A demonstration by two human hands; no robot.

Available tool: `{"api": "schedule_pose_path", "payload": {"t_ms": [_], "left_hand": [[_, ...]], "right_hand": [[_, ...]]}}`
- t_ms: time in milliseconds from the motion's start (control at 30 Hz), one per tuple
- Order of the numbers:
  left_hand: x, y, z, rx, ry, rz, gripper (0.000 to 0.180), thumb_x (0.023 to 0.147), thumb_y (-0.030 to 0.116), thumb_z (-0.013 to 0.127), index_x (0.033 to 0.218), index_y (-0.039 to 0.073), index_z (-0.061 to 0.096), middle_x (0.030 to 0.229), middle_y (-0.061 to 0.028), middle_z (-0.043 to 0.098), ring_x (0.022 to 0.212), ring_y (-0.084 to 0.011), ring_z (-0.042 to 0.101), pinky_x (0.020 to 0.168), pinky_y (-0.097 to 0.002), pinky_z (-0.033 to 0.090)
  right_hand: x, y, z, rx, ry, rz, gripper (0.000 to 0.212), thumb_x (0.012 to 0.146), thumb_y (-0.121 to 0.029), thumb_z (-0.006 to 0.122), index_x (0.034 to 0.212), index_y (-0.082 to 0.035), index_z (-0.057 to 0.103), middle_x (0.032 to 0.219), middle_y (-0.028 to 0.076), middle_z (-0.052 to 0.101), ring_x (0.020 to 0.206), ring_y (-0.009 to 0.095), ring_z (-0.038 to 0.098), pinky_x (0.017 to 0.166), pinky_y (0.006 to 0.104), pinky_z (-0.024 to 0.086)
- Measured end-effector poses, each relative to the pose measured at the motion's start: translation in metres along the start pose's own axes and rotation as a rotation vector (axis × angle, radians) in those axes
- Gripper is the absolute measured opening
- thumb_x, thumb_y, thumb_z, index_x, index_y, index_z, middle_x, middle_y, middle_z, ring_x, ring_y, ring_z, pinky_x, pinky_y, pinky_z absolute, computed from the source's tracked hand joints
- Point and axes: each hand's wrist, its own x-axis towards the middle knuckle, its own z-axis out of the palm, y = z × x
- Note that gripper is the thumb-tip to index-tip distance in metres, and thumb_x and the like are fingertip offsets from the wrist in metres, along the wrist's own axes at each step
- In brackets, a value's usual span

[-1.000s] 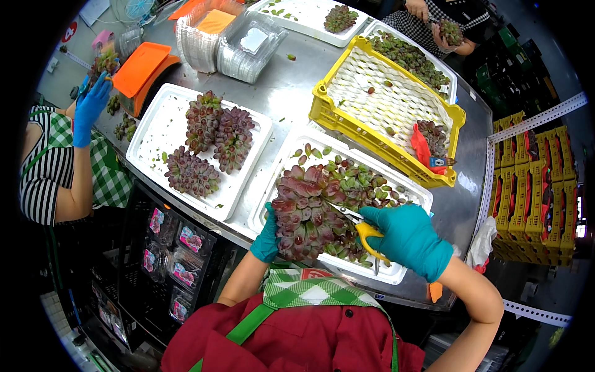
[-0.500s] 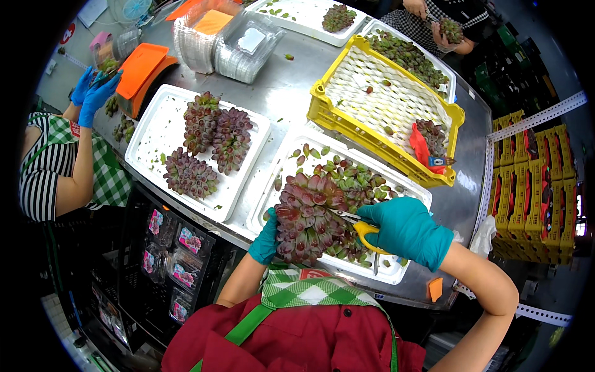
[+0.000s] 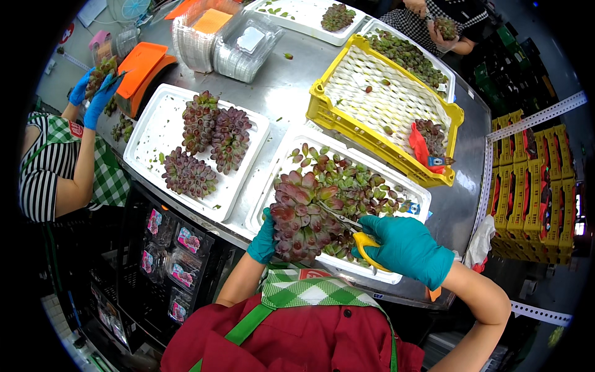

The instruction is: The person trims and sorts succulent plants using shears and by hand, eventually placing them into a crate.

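Observation:
A big bunch of reddish-purple grapes (image 3: 297,220) is held up over a white tray (image 3: 263,201). My left hand (image 3: 264,237), in a teal glove, grips it at its left side; the fingertips are partly hidden by the fruit. Wrapped round the yellow handles of small scissors (image 3: 364,245) is my right hand (image 3: 406,243), also in a teal glove. The blades are slightly apart and reach among the grapes at the bunch's right side. Loose green and reddish grapes (image 3: 353,181) lie in the tray behind and beside the bunch.
Left of this tray, another white tray (image 3: 145,133) bears several grape bunches. A yellow crate (image 3: 319,99) stands beyond, with clear plastic boxes (image 3: 245,49) stacked farther left. Co-workers handle grapes at the left (image 3: 93,99) and far right (image 3: 443,37).
My right hand has shifted slightly down, and the scissor blades now point up and left into the bunch. The bunch has moved a little left. A blue-and-white label has come into view in the tray.

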Motion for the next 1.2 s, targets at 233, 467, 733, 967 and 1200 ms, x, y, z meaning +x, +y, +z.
{"api": "schedule_pose_path", "payload": {"t_ms": [233,467,733,967,1200], "left_hand": [[-0.018,0.008,0.017,0.224,0.116,0.056,0.078,0.075,0.062,0.049,0.130,0.010,0.032,0.124,-0.0106,0.044,0.110,-0.0225,0.048,0.092,-0.0381,0.043],[-0.018,0.009,0.013,0.273,0.112,0.008,0.078,0.071,0.059,0.057,0.128,0.010,0.035,0.119,-0.0088,0.049,0.106,-0.0196,0.051,0.088,-0.0346,0.046],[-0.015,0.013,0.054,0.295,0.125,0.162,0.086,0.066,0.058,0.063,0.128,0.008,0.032,0.120,-0.0087,0.047,0.107,-0.0211,0.050,0.089,-0.0352,0.045],[-0.012,0.007,0.039,0.300,0.129,0.170,0.084,0.067,0.059,0.062,0.128,0.008,0.034,0.119,-0.0088,0.048,0.106,-0.0213,0.051,0.090,-0.0353,0.045],[-0.017,0.007,0.043,0.275,0.201,0.080,0.081,0.069,0.065,0.054,0.122,0.005,0.042,0.116,-0.0096,0.051,0.105,-0.0201,0.052,0.089,-0.0350,0.046]], "right_hand": [[-0.001,-0.005,0.002,-0.168,0.057,-0.028,0.035,0.072,-0.030,0.062,0.097,-0.006,0.058,0.069,0.014,0.060,0.060,0.031,0.058,0.053,0.0410,0.045],[0.001,-0.009,0.006,-0.217,0.067,-0.007,0.027,0.070,-0.027,0.062,0.085,-0.005,0.055,0.068,0.015,0.059,0.058,0.031,0.058,0.052,0.0411,0.045],[0.008,-0.009,0.016,-0.394,0.177,-0.018,0.021,0.068,-0.018,0.061,0.082,-0.004,0.052,0.064,0.013,0.058,0.056,0.028,0.059,0.050,0.0397,0.045],[0.013,-0.006,0.019,-0.406,0.139,-0.040,0.019,0.068,-0.014,0.059,0.082,-0.004,0.051,0.063,0.013,0.058,0.057,0.028,0.059,0.050,0.0395,0.044],[0.007,0.001,0.021,-0.222,0.217,-0.051,0.027,0.069,-0.022,0.063,0.087,-0.005,0.052,0.063,0.012,0.058,0.057,0.031,0.057,0.051,0.0407,0.044]]}}
